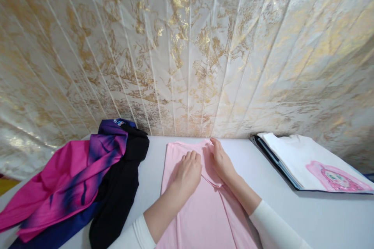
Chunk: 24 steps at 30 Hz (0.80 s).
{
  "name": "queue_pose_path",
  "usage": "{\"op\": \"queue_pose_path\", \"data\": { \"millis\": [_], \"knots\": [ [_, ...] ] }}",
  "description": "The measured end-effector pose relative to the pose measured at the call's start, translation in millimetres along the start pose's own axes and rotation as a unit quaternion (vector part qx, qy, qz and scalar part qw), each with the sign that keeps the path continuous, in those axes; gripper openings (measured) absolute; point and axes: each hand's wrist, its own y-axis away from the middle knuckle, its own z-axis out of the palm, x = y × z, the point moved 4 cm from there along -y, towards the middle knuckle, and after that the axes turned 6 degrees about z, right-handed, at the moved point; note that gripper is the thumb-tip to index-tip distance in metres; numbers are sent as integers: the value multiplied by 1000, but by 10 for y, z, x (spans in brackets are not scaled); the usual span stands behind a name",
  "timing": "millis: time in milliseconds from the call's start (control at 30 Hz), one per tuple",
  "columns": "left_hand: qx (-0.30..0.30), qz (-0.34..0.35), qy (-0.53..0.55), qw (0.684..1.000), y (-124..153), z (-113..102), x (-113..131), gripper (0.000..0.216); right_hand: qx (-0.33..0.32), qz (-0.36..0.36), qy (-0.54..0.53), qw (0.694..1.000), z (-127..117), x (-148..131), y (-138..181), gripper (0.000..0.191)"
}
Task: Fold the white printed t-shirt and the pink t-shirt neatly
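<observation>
A pale pink shirt [198,210] lies partly folded on the white table in front of me, its far edge close to the wall. My left hand [189,169] rests on the upper part of the shirt, its fingers curled together against the cloth; the fingertips are partly hidden. At the shirt's far right corner, my right hand [220,159] has its fingers closed on the edge of the fabric. A folded flap with a curved hem lies between and below the hands, and a long crease runs down the right side.
On the left is a loose heap of clothes, with a pink and purple garment [70,175] over a black one [125,186]. A neat stack at the right has a white printed shirt [295,159] on top. A gold-patterned curtain [187,54] rises behind the white table [321,221].
</observation>
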Motion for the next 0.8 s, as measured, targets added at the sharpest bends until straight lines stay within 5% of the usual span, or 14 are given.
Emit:
{"op": "queue_pose_path", "data": {
  "millis": [200,500,800],
  "knots": [
    [6,-63,-15,998,-115,-21,-195,14,-38,-42,61,997,11,-136,320,50],
    [5,-86,-5,996,-112,-21,-212,15,-148,26,237,960,102,-251,501,83],
    [48,-125,15,991,-81,-1,-313,16,-155,18,234,960,90,-249,501,75]
  ]
}}
